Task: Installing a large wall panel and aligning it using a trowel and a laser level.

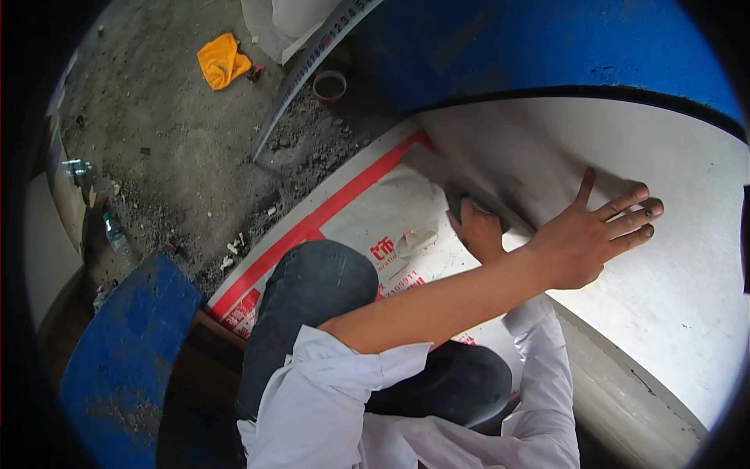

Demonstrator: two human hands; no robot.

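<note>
My left hand (598, 230) reaches across to the right over my right arm. Its fingers are spread and rest against a large whitish panel (664, 156). My right hand (480, 228) is below and left of it, by the panel's lower edge. Its fingers are curled round something dark and greyish, mostly hidden, that I cannot make out. Under that hand lies a white protective sheet (355, 205) with red stripes and red print. A small pale scrap (416, 241) sits on the sheet, left of my right hand. My bent knees are over the sheet.
A blue surface (547, 47) stands behind the panel. Gritty floor (172, 156) holds an orange cloth (223, 61), a round cup-like container (330, 86) and a plastic bottle (117, 238). A curved numbered strip (301, 70) crosses it. At lower left is a blue board (129, 336).
</note>
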